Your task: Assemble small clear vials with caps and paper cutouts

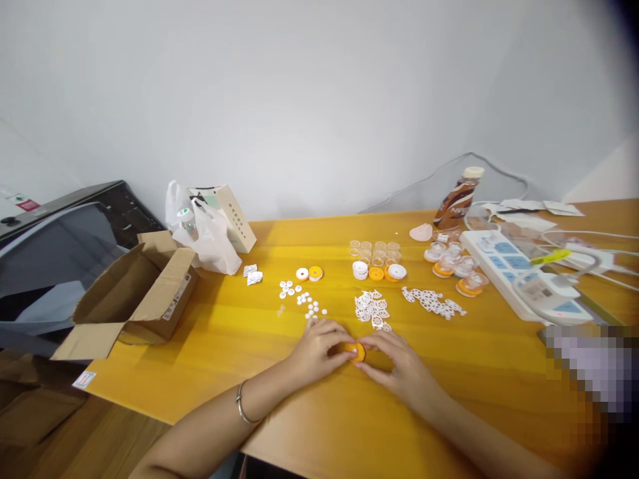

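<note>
Both hands, the left hand (318, 349) and right hand (399, 362), are pinching together on a small orange cap (355, 350) low over the counter (224, 346). Pressing evenly from both sides is probably keeping it from slipping or tilting.

Two hands, left hand (317, 349) and right hand (399, 366), pinch a small round orange plastic cap (355, 350) over a yellow wooden desk (224, 346) beside scattered small white plastic discs (304, 299).
</note>
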A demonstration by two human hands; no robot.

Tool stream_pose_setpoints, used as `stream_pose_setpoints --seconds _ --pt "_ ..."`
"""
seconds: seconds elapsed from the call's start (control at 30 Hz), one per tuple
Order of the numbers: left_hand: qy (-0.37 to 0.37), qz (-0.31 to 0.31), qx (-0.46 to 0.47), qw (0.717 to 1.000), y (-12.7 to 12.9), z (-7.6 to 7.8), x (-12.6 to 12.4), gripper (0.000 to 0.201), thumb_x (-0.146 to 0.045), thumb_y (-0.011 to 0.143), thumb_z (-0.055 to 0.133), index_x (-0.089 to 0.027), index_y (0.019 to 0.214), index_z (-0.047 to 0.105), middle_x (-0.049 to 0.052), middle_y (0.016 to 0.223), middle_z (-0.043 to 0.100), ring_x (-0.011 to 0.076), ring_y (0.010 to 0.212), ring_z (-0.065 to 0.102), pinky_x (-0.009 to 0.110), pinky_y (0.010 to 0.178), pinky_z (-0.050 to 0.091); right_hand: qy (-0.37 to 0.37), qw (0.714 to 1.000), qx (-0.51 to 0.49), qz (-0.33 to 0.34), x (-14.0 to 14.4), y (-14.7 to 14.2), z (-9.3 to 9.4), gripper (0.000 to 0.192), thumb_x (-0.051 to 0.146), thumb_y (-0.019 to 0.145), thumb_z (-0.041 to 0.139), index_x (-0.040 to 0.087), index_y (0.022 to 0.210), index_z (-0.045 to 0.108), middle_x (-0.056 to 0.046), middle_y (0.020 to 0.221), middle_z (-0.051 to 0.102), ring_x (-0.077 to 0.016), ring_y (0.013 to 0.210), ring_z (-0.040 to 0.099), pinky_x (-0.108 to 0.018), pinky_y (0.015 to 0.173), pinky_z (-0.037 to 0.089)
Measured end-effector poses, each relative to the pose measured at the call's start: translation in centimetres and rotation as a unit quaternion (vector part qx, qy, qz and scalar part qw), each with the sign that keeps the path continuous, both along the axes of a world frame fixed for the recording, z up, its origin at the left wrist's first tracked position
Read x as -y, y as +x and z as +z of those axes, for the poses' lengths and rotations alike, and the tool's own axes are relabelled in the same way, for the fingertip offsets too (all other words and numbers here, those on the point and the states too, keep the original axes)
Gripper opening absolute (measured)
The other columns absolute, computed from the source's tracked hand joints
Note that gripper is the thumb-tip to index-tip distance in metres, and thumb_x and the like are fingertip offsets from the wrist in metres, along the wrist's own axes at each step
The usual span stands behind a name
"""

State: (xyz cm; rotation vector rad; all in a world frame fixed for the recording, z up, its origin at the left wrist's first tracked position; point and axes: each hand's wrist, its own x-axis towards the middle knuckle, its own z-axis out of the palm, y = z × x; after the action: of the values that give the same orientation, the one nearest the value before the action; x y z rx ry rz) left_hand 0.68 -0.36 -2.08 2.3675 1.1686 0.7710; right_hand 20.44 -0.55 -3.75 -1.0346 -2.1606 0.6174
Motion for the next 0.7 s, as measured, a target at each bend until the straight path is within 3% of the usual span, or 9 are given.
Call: stream_pose_setpoints --seconds 0.37,0.7 --pt "-0.028 -0.041 0.053 0.997 -0.5 -0.1 0.1 0.025 -0.031 0.081 0.056 -0.021 0.102 0.062 0.006 0.099 0.068 0.0156 0.089 0.062 0.028 0.08 0.044 0.019 1.0 -0.016 0.013 0.1 0.1 -0.1 0.018 0.021 0.08 0.055 0.027 0.097 0.058 -0.004 0.095 0.068 -0.0212 0.09 0.061 -0.039 0.081 0.044" --pt "0.068 -0.075 -0.02 0.995 -1.3 -0.5 0.1 0.017 -0.027 0.085 0.051 -0.022 0.097 0.061 0.005 0.105 0.067 0.0138 0.093 0.063 0.032 0.09 0.034 0.035 0.998 0.012 0.041 -0.2 0.6 -0.2 0.017 0.02 0.083 0.052 0.027 0.098 0.059 -0.004 0.096 0.07 -0.0202 0.09 0.062 -0.038 0.08 0.042"
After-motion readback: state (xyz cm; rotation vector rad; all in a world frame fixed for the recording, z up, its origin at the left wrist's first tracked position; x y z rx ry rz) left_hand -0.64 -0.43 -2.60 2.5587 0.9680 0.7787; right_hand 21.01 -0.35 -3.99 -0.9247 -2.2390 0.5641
